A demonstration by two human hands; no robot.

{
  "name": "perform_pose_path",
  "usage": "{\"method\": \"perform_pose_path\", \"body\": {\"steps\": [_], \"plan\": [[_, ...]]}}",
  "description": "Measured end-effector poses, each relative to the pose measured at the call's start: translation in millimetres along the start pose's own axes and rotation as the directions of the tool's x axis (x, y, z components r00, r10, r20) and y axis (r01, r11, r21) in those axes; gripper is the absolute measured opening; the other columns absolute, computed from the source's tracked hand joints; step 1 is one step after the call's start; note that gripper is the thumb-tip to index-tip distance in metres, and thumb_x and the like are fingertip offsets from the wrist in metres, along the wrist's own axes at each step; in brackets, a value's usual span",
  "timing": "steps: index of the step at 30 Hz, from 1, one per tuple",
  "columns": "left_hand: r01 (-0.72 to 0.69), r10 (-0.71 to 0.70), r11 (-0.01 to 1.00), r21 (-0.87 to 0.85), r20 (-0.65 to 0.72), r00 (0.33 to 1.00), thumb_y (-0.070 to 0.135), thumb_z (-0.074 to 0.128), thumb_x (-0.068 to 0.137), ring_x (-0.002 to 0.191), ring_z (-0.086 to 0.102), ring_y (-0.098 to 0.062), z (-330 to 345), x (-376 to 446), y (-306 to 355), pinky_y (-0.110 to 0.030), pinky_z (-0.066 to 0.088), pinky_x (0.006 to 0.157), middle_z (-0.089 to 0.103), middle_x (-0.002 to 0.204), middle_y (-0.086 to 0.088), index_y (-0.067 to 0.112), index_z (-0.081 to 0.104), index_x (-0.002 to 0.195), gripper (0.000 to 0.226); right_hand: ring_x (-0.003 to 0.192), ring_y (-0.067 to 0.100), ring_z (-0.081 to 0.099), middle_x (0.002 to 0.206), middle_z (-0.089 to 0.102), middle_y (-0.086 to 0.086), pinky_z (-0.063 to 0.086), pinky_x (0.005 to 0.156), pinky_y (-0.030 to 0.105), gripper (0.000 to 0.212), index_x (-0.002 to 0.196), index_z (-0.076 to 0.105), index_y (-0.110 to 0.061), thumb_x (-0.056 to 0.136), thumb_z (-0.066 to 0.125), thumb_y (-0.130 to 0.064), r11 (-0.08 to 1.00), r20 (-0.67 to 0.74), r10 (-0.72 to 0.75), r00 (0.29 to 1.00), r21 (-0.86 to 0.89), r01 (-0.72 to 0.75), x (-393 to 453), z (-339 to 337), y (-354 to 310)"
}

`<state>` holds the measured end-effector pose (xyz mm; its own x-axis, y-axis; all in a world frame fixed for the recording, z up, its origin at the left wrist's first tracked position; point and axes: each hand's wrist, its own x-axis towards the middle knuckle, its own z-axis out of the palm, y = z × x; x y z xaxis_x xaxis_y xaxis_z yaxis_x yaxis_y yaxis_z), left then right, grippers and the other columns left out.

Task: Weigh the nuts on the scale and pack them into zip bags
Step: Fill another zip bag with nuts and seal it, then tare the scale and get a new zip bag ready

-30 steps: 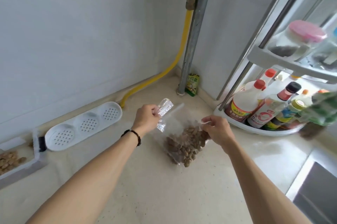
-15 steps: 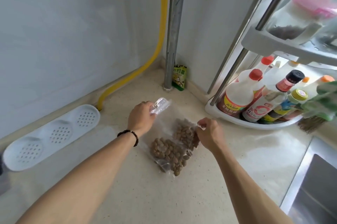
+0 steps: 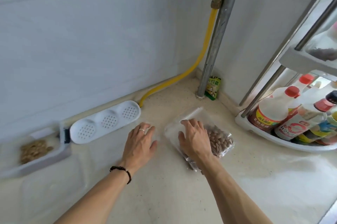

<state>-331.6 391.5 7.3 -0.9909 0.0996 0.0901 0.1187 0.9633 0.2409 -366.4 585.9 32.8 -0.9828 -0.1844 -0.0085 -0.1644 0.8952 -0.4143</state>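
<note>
White tiled walls meet over our speckled desk [image 3: 164, 196]. One zip bag [image 3: 197, 132] of nuts [image 3: 219, 141] lies flat there; our right hand [image 3: 194, 140] presses it with fingers straight. Our left hand [image 3: 141, 141] rests beside it, fingers relaxed, holding nothing.

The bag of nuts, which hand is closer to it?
The right hand. It rests flat on top of the bag of nuts, fingers spread. The left hand lies open on the counter beside the bag, not touching it.
</note>
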Motion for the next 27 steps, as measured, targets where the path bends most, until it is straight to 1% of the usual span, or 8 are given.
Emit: {"method": "perform_pose_path", "body": {"steps": [3,5,7,10,13,17,22,27], "plan": [[0.117,-0.118,0.993,0.028,0.003,0.993,0.031,0.073,0.080,0.119,0.054,-0.028,-0.4,-34.1,-33.3,-0.039,0.048,0.095,0.057,0.124,-0.008,0.010,0.059,0.125,0.052,0.125,0.025,0.044,0.137,0.049,0.006,0.042,0.103,0.038,0.043,0.138,0.047,-0.017,0.096,0.050,-0.029,0.996,0.102,-0.091,0.991,0.010,0.090,1.0,25.2,-34.3],[0.206,-0.209,0.977,0.063,0.045,0.977,0.035,0.068,0.084,0.132,0.043,-0.030,1.1,-51.2,-53.9,-0.041,0.039,0.106,0.051,0.136,-0.011,0.010,0.051,0.135,0.060,0.124,0.025,0.045,0.135,0.050,0.007,0.042,0.102,0.037,0.043,0.137,0.047,-0.015,0.097,0.050,-0.031,0.990,0.168,-0.142,0.976,0.012,0.142,3.0,44.0,-54.5],[0.294,-0.303,0.951,0.093,0.098,0.948,0.041,0.059,0.089,0.144,0.024,-0.031,3.1,-63.1,-71.4,-0.043,0.025,0.116,0.035,0.151,-0.015,0.012,0.035,0.147,0.069,0.124,0.026,0.045,0.133,0.051,0.008,0.041,0.102,0.038,0.044,0.136,0.047,-0.014,0.097,0.049,-0.034,0.985,0.221,-0.166,0.961,-0.005,0.171,7.1,61.5,-70.7],[0.391,-0.410,0.910,0.134,0.173,0.896,0.045,0.051,0.093,0.148,0.005,-0.033,7.2,-73.6,-90.9,-0.044,0.009,0.119,0.012,0.160,-0.017,0.016,0.014,0.153,0.076,0.122,0.026,0.045,0.130,0.053,0.006,0.038,0.101,0.039,0.046,0.133,0.047,-0.014,0.097,0.046,-0.044,0.981,0.256,-0.139,0.957,-0.093,0.167,13.6,82.7,-88.3],[0.386,-0.404,0.913,0.133,0.159,0.901,0.044,0.054,0.091,0.141,0.025,-0.031,15.2,-79.8,-103.1,-0.043,0.025,0.114,0.029,0.152,-0.014,0.016,0.027,0.148,0.069,0.115,0.024,0.046,0.123,0.053,0.003,0.036,0.094,0.038,0.043,0.124,0.048,-0.016,0.095,0.048,-0.047,0.974,0.229,-0.090,0.969,-0.182,0.133,17.5,98.0,-97.1],[0.293,-0.298,0.953,0.078,0.062,0.953,0.032,0.063,0.086,0.115,0.051,-0.025,16.9,-79.1,-107.2,-0.038,0.043,0.094,0.057,0.123,0.000,0.020,0.055,0.123,0.040,0.111,0.024,0.047,0.118,0.051,0.004,0.037,0.093,0.037,0.035,0.119,0.050,-0.015,0.093,0.053,-0.037,0.976,0.212,-0.055,0.976,-0.196,0.098,23.4,107.5,-102.2],[0.251,-0.252,0.968,0.026,0.073,0.965,0.036,0.068,0.083,0.110,0.054,-0.023,10.0,-76.9,-115.8,-0.035,0.045,0.091,0.062,0.114,0.002,0.020,0.058,0.116,0.038,0.104,0.023,0.053,0.110,0.060,0.004,0.038,0.086,0.036,0.025,0.114,0.058,-0.013,0.089,0.050,-0.011,0.993,0.135,-0.043,0.990,-0.099,0.057,31.0,108.6,-102.9],[0.260,-0.262,0.965,0.029,0.073,0.962,0.037,0.060,0.089,0.114,0.052,-0.021,-5.5,-82.9,-116.6,-0.033,0.041,0.095,0.058,0.123,-0.001,0.019,0.055,0.125,0.040,0.109,0.028,0.047,0.121,0.053,0.009,0.044,0.090,0.039,0.013,0.098,0.070,-0.012,0.090,0.061,-0.016,0.989,-0.007,-0.046,0.999,0.141,0.047,27.7,95.1,-102.6]]}}
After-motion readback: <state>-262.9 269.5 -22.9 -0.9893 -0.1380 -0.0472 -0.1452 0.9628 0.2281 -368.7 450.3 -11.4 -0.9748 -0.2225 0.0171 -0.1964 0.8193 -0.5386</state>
